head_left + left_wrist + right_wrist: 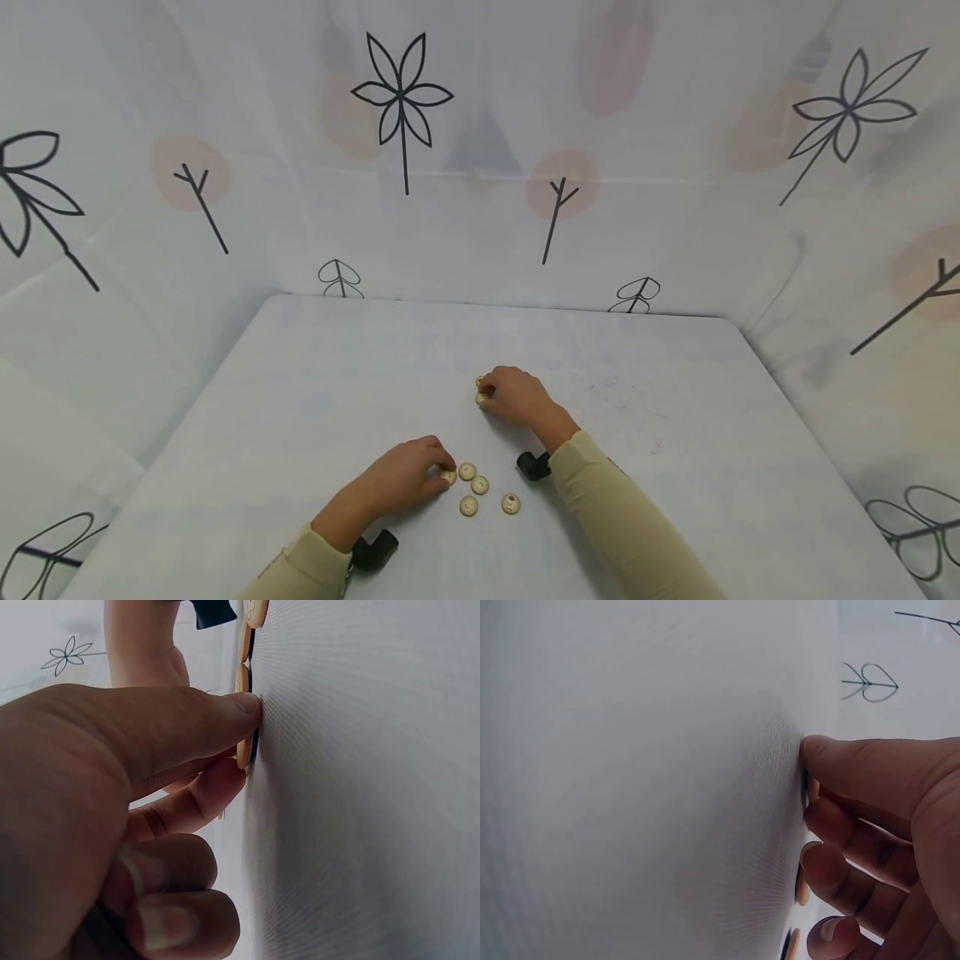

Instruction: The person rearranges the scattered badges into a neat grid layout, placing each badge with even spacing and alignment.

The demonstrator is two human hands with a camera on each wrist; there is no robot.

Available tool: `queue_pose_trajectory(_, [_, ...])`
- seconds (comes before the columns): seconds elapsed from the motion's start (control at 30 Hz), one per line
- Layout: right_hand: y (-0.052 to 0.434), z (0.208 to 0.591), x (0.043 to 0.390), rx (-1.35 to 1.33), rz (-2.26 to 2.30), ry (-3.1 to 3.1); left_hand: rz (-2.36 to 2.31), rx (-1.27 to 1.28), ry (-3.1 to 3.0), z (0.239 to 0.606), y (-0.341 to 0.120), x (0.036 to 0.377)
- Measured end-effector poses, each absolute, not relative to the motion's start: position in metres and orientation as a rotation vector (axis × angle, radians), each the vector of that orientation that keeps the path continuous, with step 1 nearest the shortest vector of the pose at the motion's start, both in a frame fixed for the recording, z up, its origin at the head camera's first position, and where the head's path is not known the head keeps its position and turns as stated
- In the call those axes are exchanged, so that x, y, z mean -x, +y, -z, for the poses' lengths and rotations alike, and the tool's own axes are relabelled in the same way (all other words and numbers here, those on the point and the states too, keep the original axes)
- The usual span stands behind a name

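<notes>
Hands first: the left hand (405,479) lies low on the counter (300,400), its thumb and fingertips pinching a small cream button (448,476) that lies flat, face up. In the left wrist view the thumb tip presses the counter at this button's (244,754) edge and a finger curls in under it. The right hand (513,396) sits farther out, near the middle of the counter, fingers curled down over two more buttons (480,389), one just behind the other; whether it grips them or only presses on them I cannot tell. In the right wrist view its fingertips (817,817) touch the counter with a button edge showing between them.

Being round discs, the buttons have no long axis; all lie flat. Just right of the left hand, four loose buttons (480,485) form a small cluster, close but apart from one another. Both sleeves are beige, each wrist carrying a black camera mount (534,467). Behind the counter hangs a white backdrop (480,167) printed with black line flowers and pale pink spots.
</notes>
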State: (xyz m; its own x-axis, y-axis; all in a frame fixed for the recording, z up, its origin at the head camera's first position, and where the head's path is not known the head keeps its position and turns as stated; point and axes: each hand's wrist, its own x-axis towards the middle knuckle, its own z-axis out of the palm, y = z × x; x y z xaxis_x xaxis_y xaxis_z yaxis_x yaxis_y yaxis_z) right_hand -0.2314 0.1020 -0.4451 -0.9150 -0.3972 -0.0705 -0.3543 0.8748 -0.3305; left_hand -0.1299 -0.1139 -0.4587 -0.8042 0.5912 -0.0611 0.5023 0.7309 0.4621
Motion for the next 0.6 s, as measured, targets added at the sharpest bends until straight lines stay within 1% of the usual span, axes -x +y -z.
queue_pose_trajectory(0.6, [0.102,0.4481,0.232,0.525,0.486,2.917,-0.63,-0.863,2.724,0.4574,-0.1124,0.1298])
